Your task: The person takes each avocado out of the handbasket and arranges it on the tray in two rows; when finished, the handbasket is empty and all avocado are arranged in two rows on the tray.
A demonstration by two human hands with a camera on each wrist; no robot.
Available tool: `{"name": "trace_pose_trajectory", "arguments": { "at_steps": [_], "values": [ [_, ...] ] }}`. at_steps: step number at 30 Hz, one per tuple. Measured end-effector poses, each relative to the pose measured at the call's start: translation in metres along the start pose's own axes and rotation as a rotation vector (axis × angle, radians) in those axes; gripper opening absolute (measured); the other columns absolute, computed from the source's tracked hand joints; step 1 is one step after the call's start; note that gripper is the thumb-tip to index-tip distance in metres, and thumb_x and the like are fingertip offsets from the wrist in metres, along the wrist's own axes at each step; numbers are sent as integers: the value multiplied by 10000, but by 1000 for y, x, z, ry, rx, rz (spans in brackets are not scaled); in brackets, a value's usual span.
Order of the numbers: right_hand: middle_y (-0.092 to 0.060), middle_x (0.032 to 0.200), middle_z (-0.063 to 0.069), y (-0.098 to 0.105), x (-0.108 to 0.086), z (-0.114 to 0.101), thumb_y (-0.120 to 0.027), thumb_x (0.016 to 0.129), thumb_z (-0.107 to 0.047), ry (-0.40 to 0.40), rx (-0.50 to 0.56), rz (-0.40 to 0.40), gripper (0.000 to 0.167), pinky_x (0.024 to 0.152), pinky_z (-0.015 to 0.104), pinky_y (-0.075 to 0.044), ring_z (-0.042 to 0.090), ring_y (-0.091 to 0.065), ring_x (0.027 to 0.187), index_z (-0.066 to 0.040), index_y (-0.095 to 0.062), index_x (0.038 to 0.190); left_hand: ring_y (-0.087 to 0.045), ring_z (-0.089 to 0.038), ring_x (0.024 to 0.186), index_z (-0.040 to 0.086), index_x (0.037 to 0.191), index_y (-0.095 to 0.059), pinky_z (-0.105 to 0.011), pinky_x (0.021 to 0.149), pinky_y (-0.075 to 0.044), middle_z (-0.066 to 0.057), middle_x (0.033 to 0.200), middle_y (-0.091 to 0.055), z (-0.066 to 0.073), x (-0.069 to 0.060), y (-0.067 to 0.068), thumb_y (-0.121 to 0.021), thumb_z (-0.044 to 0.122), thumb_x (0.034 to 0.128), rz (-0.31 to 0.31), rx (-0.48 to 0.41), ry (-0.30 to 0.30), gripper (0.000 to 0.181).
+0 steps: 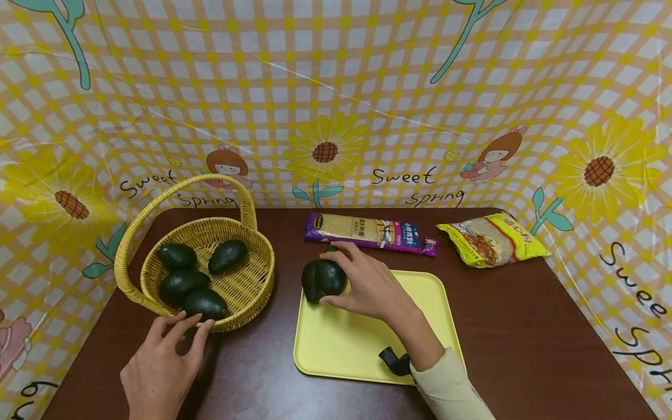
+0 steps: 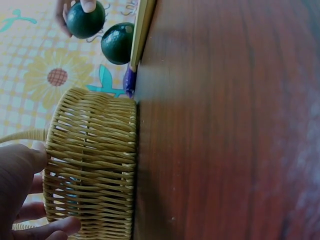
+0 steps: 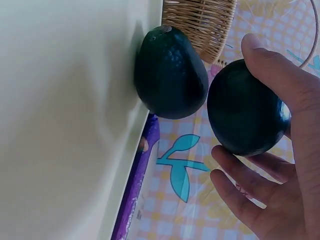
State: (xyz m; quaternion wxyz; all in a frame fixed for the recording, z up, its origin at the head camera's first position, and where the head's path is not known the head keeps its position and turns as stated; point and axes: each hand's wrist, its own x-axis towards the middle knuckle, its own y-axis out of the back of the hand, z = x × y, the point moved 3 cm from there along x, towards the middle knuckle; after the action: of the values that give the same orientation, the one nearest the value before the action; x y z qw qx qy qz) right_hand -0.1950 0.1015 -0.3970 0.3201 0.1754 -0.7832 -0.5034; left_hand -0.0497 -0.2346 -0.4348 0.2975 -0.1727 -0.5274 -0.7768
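My right hand (image 1: pixel 362 283) holds a dark green avocado (image 3: pixel 247 107) between thumb and fingers, above the back left part of a yellow tray (image 1: pixel 367 344). Just left of it a second avocado (image 3: pixel 170 75) sits at the tray's edge; in the head view the two overlap. My left hand (image 1: pixel 165 359) is at the near rim of a round wicker basket (image 1: pixel 257 297). In the left wrist view its thumb lies against the rim from outside, with fingers reaching over. Several avocados (image 1: pixel 182 286) lie inside the basket, one close to the left fingertips.
Behind the tray lies a purple pasta packet (image 1: pixel 362 230). A yellow bag (image 1: pixel 493 239) stands at the back right. The basket's tall handle (image 1: pixel 142 216) arches up over its left side. A black curved piece (image 1: pixel 394 360) shows beside the right wrist. Checked cloth hangs around the table.
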Motion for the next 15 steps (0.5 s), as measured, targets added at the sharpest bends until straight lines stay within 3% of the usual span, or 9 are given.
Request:
{"name": "trace_pose_trajectory", "arguments": {
  "at_steps": [15],
  "values": [
    [-557,1448,123,2,-7,12,-980,775,-490,-13,12,6,812,728,460,-587,283,-708,913,-212,-617,1446,-523,-152,449,147,1005,-881,-333,368,-345,-85,1085,-758,0,0,0,-917,381,861,-1,4,0,277]
  ]
}}
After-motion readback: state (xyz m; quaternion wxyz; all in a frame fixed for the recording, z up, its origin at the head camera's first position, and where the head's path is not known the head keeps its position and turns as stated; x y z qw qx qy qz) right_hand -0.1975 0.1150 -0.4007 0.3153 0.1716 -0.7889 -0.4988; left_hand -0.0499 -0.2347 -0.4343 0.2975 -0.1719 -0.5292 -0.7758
